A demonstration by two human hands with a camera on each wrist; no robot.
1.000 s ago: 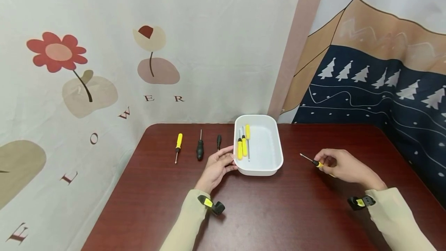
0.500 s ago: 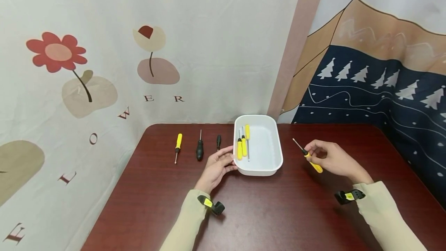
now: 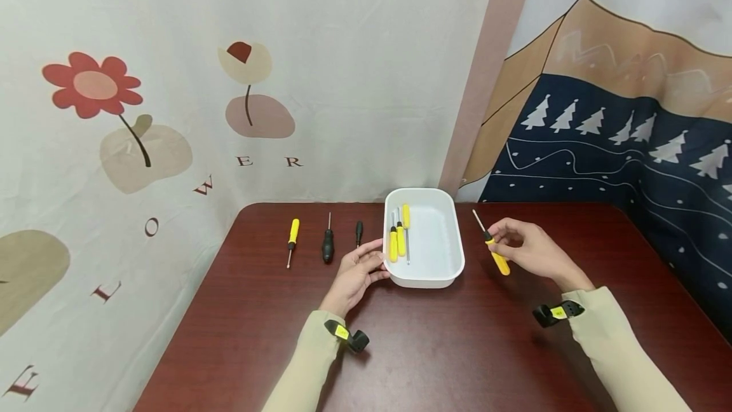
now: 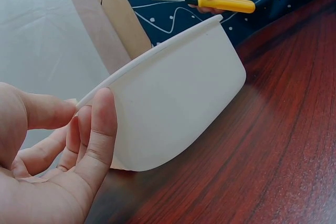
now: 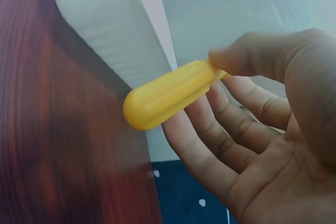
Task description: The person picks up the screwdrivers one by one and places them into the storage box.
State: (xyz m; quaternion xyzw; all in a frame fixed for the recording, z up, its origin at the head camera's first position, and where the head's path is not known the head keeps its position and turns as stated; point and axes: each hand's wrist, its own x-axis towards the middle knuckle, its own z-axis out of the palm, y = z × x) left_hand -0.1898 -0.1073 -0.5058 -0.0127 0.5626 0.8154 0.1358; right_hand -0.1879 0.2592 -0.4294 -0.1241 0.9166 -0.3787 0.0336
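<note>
My left hand (image 3: pixel 354 278) grips the near left corner of a white plastic tray (image 3: pixel 437 283). Its thumb is at the rim and its fingers lie against the outer wall (image 4: pixel 173 93) in the left wrist view. Several screwdrivers with yellow handles (image 3: pixel 393 245) lie in the tray's left half. To the right of the tray, my right hand (image 3: pixel 528 248) pinches another yellow-handled screwdriver (image 3: pixel 499 262) above the table. That screwdriver's shank points up and away. In the right wrist view, its yellow handle (image 5: pixel 168 95) sticks out from between thumb and fingers.
Left of the tray, a yellow screwdriver (image 3: pixel 293 237), a larger black screwdriver (image 3: pixel 328 245) and a small black one (image 3: pixel 359 231), partly hidden by my left hand, lie on the dark red table (image 3: pixel 423 348). A printed curtain (image 3: pixel 354 81) stands along the table's back edge.
My right hand has moved left, towards the tray, with the screwdriver in it, and the screwdriver has turned to a steeper angle. The left hand and the tray have stayed in place.
</note>
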